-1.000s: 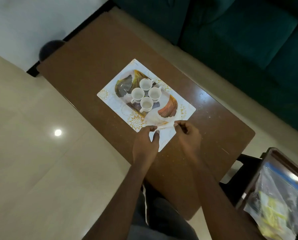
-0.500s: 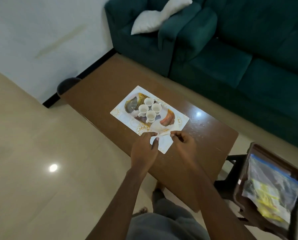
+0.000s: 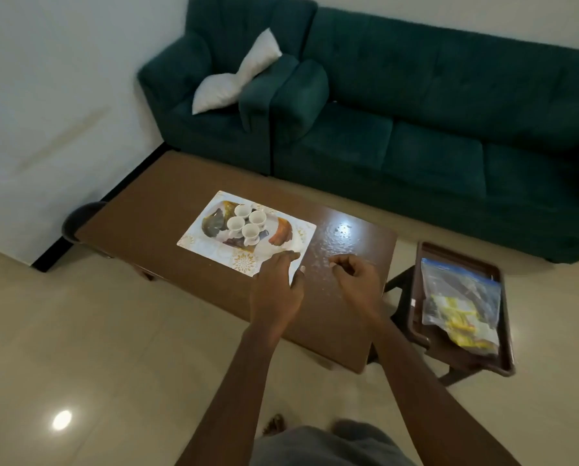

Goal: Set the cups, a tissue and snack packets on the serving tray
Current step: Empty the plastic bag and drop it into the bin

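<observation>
The white patterned serving tray [image 3: 210,245] lies on the brown coffee table [image 3: 153,213]. Several white cups [image 3: 247,223] stand clustered at its middle. My left hand [image 3: 276,290] lies palm down over the tray's near right corner. A sliver of white shows beside its thumb, and I cannot tell whether that is the tissue or the tray. My right hand [image 3: 357,280] hovers over bare tabletop to the right of the tray, fingers curled in, with nothing seen in them. A clear zip bag of yellow snack packets [image 3: 461,307] lies off to the right.
The zip bag rests in a dark brown tray [image 3: 415,297] on a stool right of the table. A green sofa [image 3: 415,112] with a white cushion [image 3: 234,79] stands behind the table. A dark round object [image 3: 79,216] sits at the table's left end.
The view has risen and pulled back. My right hand has come off the white sheet at the tray's corner and moved right. My left hand has stayed on that corner.
</observation>
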